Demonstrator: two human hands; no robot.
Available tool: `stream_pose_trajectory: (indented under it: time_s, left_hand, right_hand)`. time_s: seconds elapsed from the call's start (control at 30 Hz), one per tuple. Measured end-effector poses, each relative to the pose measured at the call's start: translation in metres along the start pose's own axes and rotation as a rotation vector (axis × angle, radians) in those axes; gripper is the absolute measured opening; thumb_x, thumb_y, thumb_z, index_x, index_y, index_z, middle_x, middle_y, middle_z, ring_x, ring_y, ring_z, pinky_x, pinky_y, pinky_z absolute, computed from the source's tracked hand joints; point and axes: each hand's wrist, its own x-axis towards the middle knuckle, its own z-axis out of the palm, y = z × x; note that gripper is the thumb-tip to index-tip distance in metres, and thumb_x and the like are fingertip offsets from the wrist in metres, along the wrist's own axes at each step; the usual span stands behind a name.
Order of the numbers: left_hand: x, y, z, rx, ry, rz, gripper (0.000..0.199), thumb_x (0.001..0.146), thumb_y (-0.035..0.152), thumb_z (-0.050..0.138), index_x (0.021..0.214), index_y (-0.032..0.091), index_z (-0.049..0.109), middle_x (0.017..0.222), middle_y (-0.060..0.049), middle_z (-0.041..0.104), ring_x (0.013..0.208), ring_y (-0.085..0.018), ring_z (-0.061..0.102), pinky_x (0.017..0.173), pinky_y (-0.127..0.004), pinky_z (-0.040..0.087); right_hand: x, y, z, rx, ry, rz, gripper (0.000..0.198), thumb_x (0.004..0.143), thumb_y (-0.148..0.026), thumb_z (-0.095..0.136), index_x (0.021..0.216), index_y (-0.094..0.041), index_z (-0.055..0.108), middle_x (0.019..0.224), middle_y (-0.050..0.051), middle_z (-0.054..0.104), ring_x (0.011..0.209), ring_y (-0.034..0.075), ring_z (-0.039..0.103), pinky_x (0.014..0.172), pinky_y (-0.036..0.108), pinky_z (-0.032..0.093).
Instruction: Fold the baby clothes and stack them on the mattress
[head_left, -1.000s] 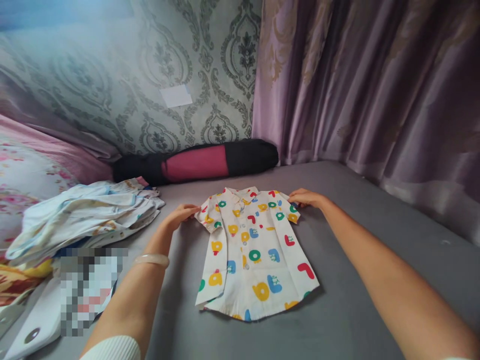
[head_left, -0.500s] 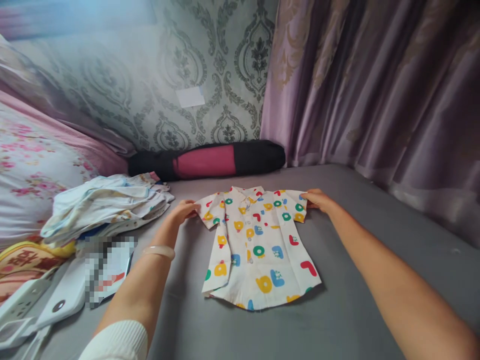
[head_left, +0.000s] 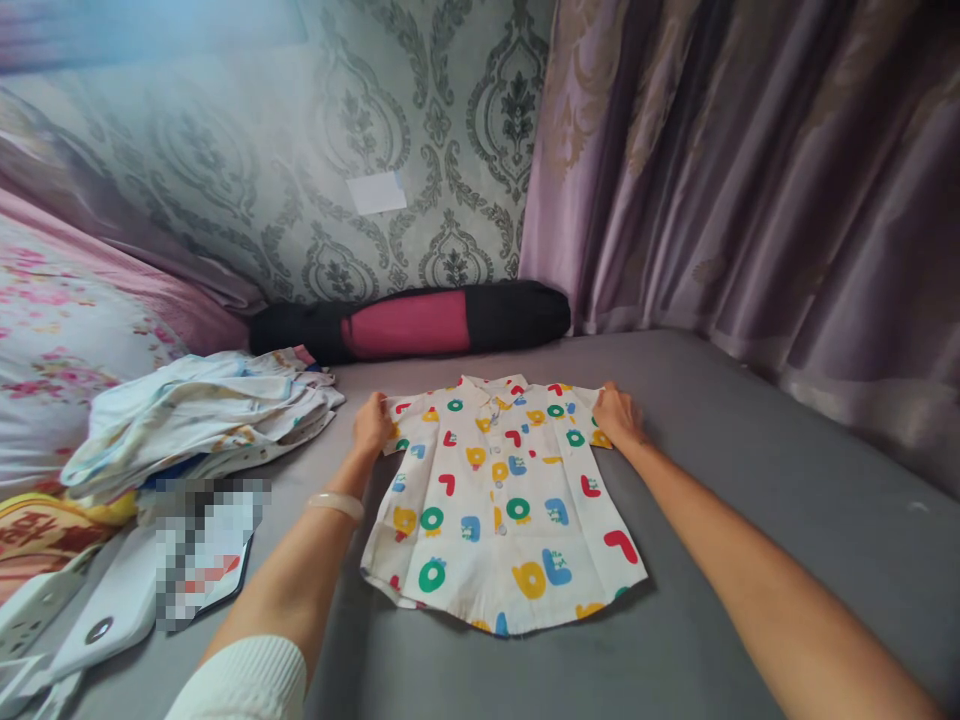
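- Matte grey sheeting (head_left: pixel 787 450) lies beneath the short-sleeved shirt (head_left: pixel 487 500), which is spread flat, letter-printed, its collar at the far end.
- At the shirt's opposite sleeve ends, left hand (head_left: pixel 371 425) and right hand (head_left: pixel 616 412) each pinch fabric.
- Left of the shirt: crumpled clothes heap (head_left: pixel 202 410).
- Beyond the shirt: black-and-red roll (head_left: pixel 405 325), then damask-patterned wallpaper (head_left: pixel 435 120).
- Beyond the shirt, rightward: pleated, sheeny curtain (head_left: pixel 712 180).

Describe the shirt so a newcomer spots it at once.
On the grey sheet, in front of the black-and-red roll, look between the left hand and right hand. The shirt lies spread there, a sleeve in each. Bold coloured shapes set it apart from the rumpled clothes at left.
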Motion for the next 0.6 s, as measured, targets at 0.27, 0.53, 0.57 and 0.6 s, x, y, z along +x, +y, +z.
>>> stream_pose_trajectory:
  time_s: [0.27,0.53,0.57,0.6]
  left_hand:
    - [-0.006,-0.008,0.004,0.303,-0.064,0.169,0.033,0.092,0.023,0.031,0.119,0.02,0.05,0.112,-0.015,0.059,0.093,-0.027,0.062,0.071,-0.031,0.043]
    - [0.001,0.015,-0.002,0.412,0.031,0.074,0.029,0.087,0.013,0.038,0.109,0.008,0.056,0.114,-0.022,0.053,0.107,-0.033,0.055,0.082,-0.039,0.046]
    - [0.002,0.022,-0.001,0.385,0.044,0.112,0.029,0.086,0.013,0.04,0.109,0.009,0.057,0.115,-0.022,0.052,0.109,-0.033,0.054,0.084,-0.039,0.045]
    - [0.004,0.03,0.001,0.325,0.044,0.146,0.028,0.086,0.013,0.041,0.109,0.011,0.058,0.116,-0.02,0.053,0.109,-0.031,0.054,0.085,-0.038,0.045]
  right_hand:
    - [-0.005,-0.001,-0.001,-0.175,0.007,-0.001,0.032,0.091,-0.014,0.036,0.118,-0.008,0.053,0.104,0.023,0.064,0.097,0.029,0.064,0.08,0.038,0.047]
    - [0.005,-0.012,-0.011,-0.23,0.05,-0.019,0.031,0.087,-0.009,0.041,0.113,-0.005,0.059,0.113,0.024,0.058,0.106,0.03,0.059,0.086,0.038,0.045]
    - [0.006,-0.019,-0.011,-0.222,0.079,-0.067,0.031,0.087,-0.008,0.04,0.111,-0.006,0.06,0.115,0.024,0.057,0.107,0.03,0.058,0.086,0.038,0.044]
    - [0.007,-0.027,-0.01,-0.188,0.08,-0.12,0.031,0.087,-0.008,0.039,0.11,-0.007,0.06,0.116,0.024,0.057,0.107,0.029,0.058,0.087,0.037,0.044]
